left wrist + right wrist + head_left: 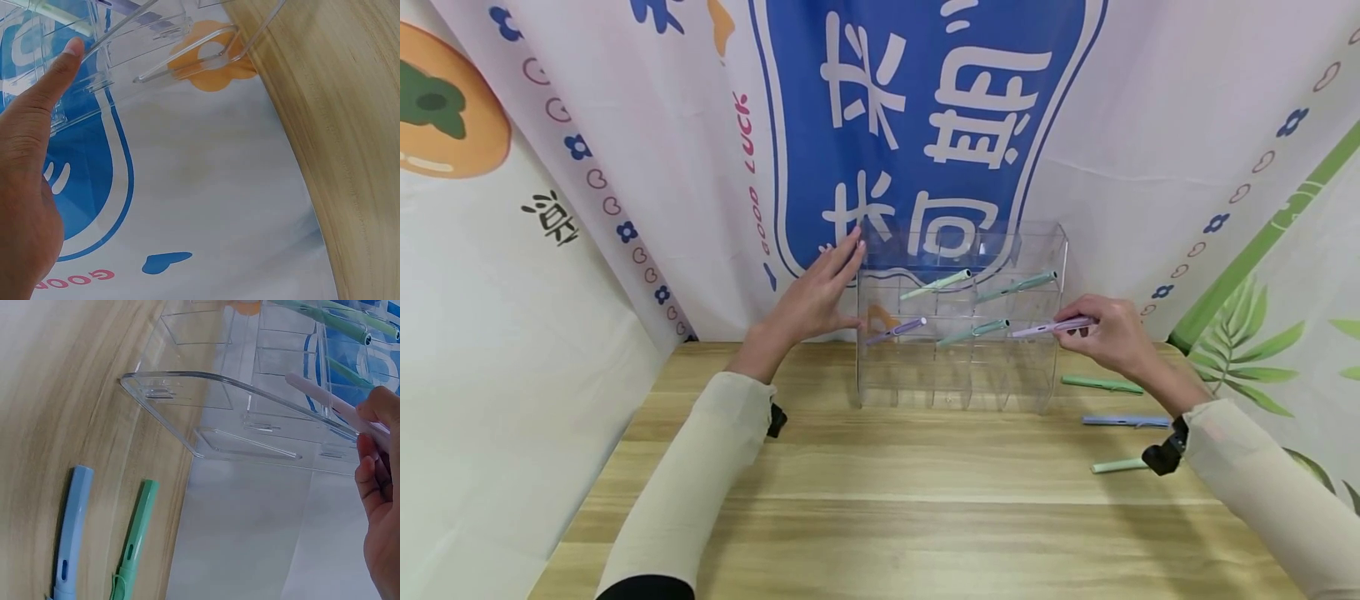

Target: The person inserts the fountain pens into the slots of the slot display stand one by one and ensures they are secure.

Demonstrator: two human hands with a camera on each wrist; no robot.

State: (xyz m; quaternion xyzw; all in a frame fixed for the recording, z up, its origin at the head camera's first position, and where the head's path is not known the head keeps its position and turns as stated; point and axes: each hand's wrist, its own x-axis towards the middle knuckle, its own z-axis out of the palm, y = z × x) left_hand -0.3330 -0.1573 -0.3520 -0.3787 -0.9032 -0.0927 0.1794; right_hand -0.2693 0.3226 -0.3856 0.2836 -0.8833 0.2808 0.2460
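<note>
A clear acrylic rack (955, 375) with several compartments stands at the back of the wooden table. Against its left side rests my left hand (808, 300), fingers extended, the thumb (74, 47) touching the panel. At the rack's right side, my right hand (1101, 333) pinches a lilac pen (1037, 328), whose far end reaches into the middle row. A pale green pen (936, 284) and a teal pen (1018, 286) lie slanted in the row above. A purple pen (897, 331) and another teal pen (973, 332) sit in the same row as the lilac one.
On the table right of the rack lie a green pen (1101, 384), a blue pen (1123, 422) and a light green pen (1118, 466), the last partly behind the right wrist's camera. A printed curtain (1150, 125) hangs directly behind the rack.
</note>
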